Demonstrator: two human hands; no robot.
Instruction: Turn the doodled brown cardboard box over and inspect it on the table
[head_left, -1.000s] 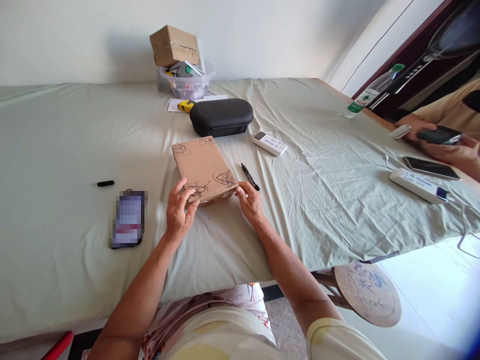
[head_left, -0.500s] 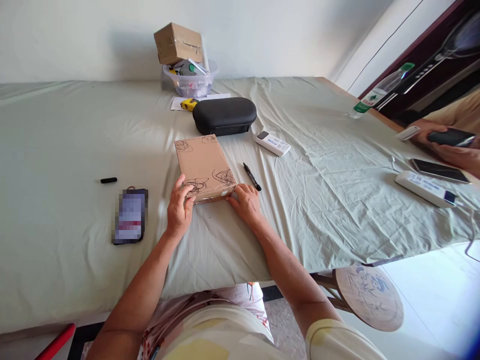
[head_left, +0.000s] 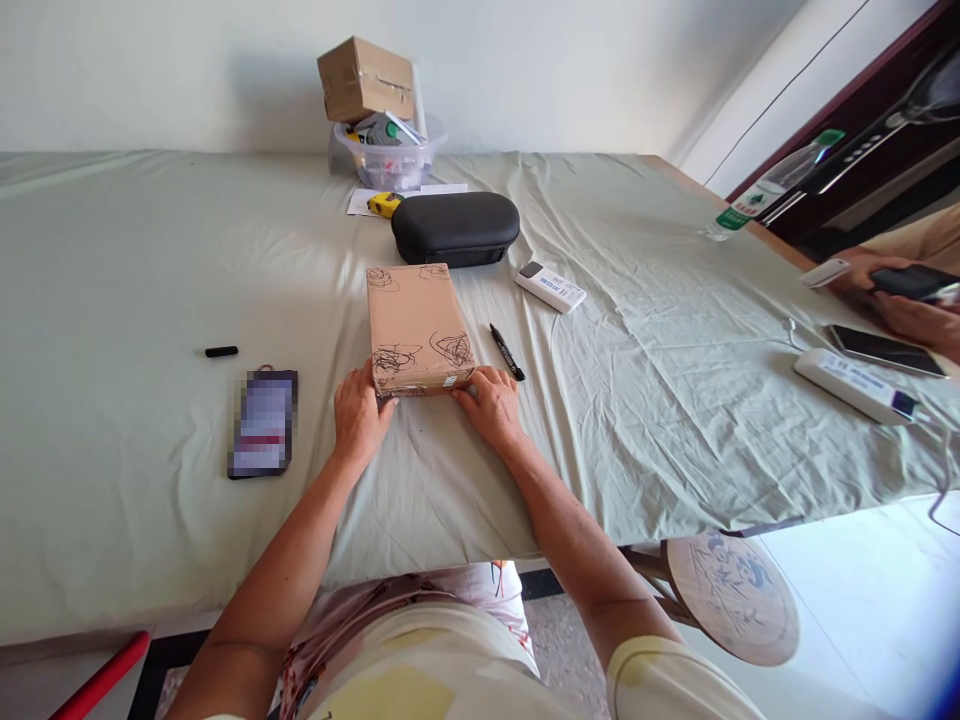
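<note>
A flat brown cardboard box [head_left: 420, 315] lies on the cloth-covered table, with black scribbles near its four corners. My left hand [head_left: 360, 415] grips its near left corner, thumb on the front side and fingers along the left side. At the near right corner, my right hand [head_left: 491, 405] holds the box the same way, its fingertips partly hidden. Just right of the box lies an uncapped black marker [head_left: 506, 352]. The marker's black cap [head_left: 221, 351] is off to the left, above a phone [head_left: 262, 425] whose screen is blurred.
Behind the box sit a black zip case [head_left: 456, 228], a yellow tape measure [head_left: 385, 204] and a plastic basin [head_left: 397, 165] topped by a carton [head_left: 365, 78]. To the right are a white device [head_left: 551, 287], a bottle [head_left: 772, 185] and another person's hands [head_left: 892, 280] holding a phone.
The box has turned slightly and now sits squarer to me. My left fingers have moved from its top face down to its left side.
</note>
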